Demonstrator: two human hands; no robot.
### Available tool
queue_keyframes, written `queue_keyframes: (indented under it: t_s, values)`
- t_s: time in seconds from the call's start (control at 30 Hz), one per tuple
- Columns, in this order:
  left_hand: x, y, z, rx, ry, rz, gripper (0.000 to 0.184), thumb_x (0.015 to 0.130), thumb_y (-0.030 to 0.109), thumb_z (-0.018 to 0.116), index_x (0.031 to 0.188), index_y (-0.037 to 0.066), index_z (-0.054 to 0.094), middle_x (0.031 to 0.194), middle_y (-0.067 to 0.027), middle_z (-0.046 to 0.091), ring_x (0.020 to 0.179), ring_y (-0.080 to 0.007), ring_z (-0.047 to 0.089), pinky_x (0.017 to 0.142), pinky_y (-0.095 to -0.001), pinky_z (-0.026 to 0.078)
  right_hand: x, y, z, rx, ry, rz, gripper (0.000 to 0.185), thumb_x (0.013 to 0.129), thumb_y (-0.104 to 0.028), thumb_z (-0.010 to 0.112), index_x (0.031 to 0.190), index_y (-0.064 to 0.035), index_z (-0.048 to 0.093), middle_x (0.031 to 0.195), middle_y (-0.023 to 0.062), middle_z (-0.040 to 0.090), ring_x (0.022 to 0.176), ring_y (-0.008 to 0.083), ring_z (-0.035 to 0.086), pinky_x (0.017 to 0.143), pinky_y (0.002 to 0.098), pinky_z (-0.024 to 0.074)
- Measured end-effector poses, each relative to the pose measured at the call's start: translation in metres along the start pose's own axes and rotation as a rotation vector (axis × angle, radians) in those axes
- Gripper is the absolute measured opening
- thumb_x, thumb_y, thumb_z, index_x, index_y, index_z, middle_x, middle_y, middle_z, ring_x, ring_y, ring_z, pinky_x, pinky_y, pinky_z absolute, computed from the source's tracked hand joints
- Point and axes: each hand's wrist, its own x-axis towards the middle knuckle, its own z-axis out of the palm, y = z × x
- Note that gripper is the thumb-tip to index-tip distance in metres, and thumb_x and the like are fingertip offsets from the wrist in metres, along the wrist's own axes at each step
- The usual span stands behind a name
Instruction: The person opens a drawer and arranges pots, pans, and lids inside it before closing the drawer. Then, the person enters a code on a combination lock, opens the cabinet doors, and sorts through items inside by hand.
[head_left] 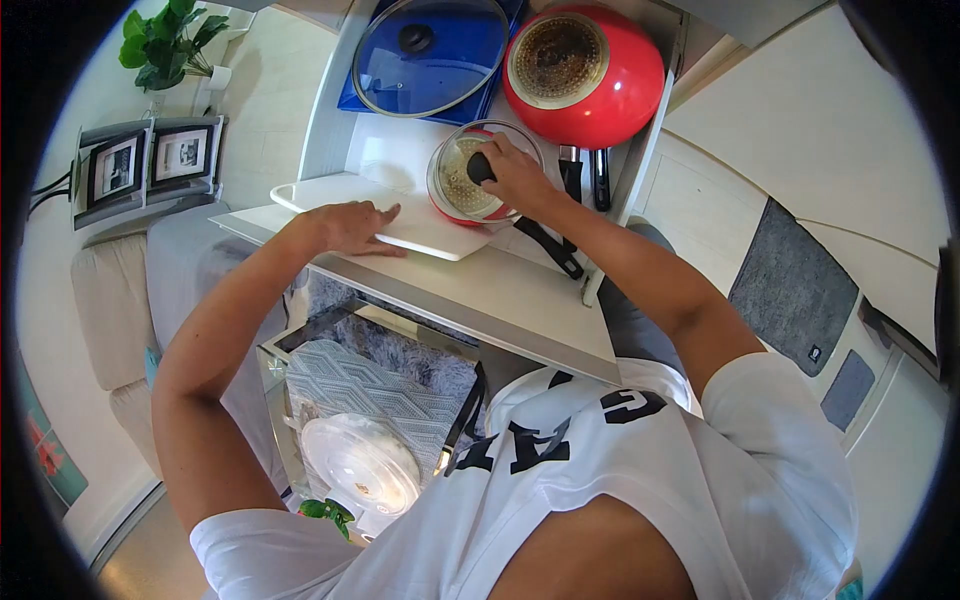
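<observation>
Gripping a glass lid (462,190) — right hand (515,175) (knob (480,168) partly hidden).

I'm looking in on a home, and its near part is reading as a kitchen: an open drawer (330,125) is holding a large red pan (632,85), a wide glass lid (445,75) and a white board (425,227). Around it I'm seeing living space, with a beige cushioned seat (112,295), framed pictures (115,166) and a leafy potted plant (165,50) standing beyond. A grey mat (795,285) is lying on the pale floor (680,190).
</observation>
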Motion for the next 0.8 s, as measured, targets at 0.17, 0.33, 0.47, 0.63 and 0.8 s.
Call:
queue_keyframes:
  t_s: [0.17,0.33,0.47,0.63,0.8]
  values:
    - [0.019,-0.019,0.004,-0.293,-0.147,0.041,0.091,0.072,0.077,0.04,0.116,-0.001,0.054,0.107,-0.026,0.057,0.095,-0.0354,0.059,0.078,-0.0405,0.049,0.014,-0.018,0.018,-0.002,-0.063,0.018,0.046,0.067,-0.004,0.067,0.107,0.0045,0.045,0.111,0.0234,0.042,0.095,0.0401,0.055,0.082,0.0431,0.0472]
    - [0.072,-0.019,-0.017,-0.646,-0.21,-0.397,0.085,0.077,0.067,0.046,0.124,-0.003,0.041,0.113,-0.0254,0.052,0.087,-0.035,0.059,0.061,-0.0431,0.054,0.02,-0.027,0.024,-0.038,-0.103,0.041,0.046,0.069,-0.004,0.065,0.108,0.0061,0.043,0.11,0.0255,0.043,0.094,0.0409,0.055,0.08,0.0433,0.0483]
    - [0.132,-0.032,0.01,-1.097,-0.032,-0.364,0.081,0.075,0.034,0.07,0.131,0.001,0.021,0.117,-0.0222,0.049,0.095,-0.0358,0.056,0.068,-0.0488,0.054,-0.008,-0.01,0.013,0.075,0.09,0.231,0.05,0.072,-0.006,0.061,0.113,0.008,0.036,0.111,0.0279,0.044,0.096,0.0425,0.054,0.081,0.0453,0.047]
    - [0.134,-0.027,0.015,-1.622,0.075,-0.162,0.093,0.062,0.001,0.078,0.133,0.008,0.019,0.115,-0.0198,0.051,0.097,-0.0332,0.056,0.08,-0.0493,0.048,-0.044,0.019,0.018,-0.038,-0.255,0.542,0.045,0.075,-0.007,0.058,0.111,0.0094,0.036,0.107,0.0289,0.049,0.097,0.0424,0.054,0.083,0.0453,0.0456]
    - [0.136,-0.026,0.015,-1.593,0.101,-0.205,0.104,0.059,-0.004,0.077,0.138,0.007,0.01,0.109,-0.0225,0.052,0.091,-0.0323,0.058,0.076,-0.0459,0.05,-0.063,0.024,0.036,0.047,-0.514,0.763,0.044,0.075,-0.007,0.058,0.112,0.0083,0.041,0.109,0.027,0.049,0.1,0.0402,0.054,0.086,0.0449,0.0459]
